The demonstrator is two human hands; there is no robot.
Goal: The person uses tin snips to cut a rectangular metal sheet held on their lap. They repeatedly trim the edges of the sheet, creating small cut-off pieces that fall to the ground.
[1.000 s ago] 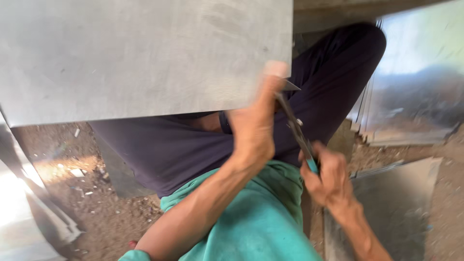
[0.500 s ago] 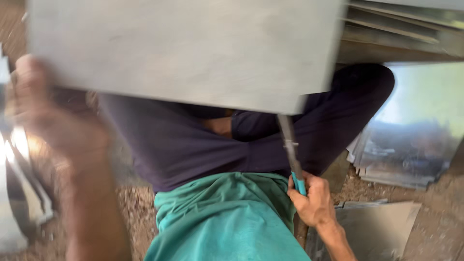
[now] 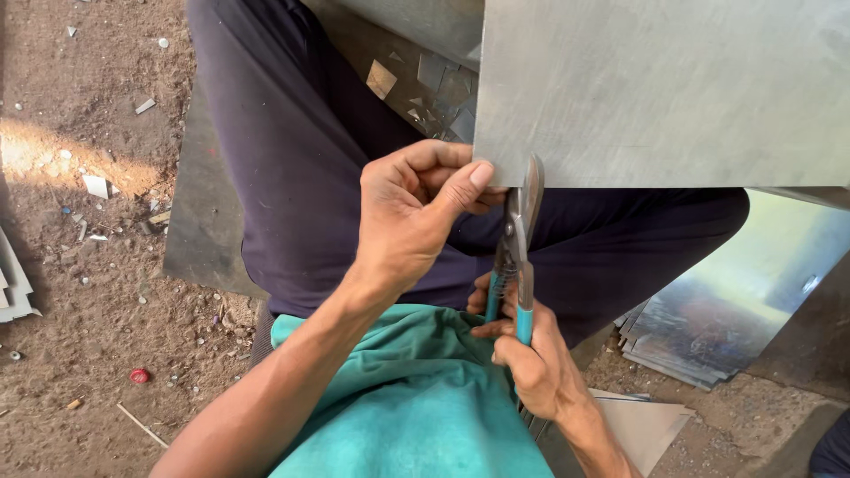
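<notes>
A large grey metal sheet (image 3: pixel 673 88) fills the upper right, its lower edge level above my lap. My left hand (image 3: pixel 416 212) pinches the sheet's lower left corner between thumb and fingers. My right hand (image 3: pixel 531 363) grips the teal handles of tin snips (image 3: pixel 516 257), whose blades meet the sheet's lower edge just right of my left thumb. My dark trousers and green shirt lie beneath both hands.
Small metal offcuts (image 3: pixel 425 84) lie on a dark sheet between my legs. A stack of shiny metal sheets (image 3: pixel 708 327) rests at the right on the dirt. Bare earth with scraps and a red cap (image 3: pixel 139 375) lies at the left.
My left hand has come from the far left to pinch the sheet's lower corner. The sheet has shifted right and the snips' blades now sit at its edge.
</notes>
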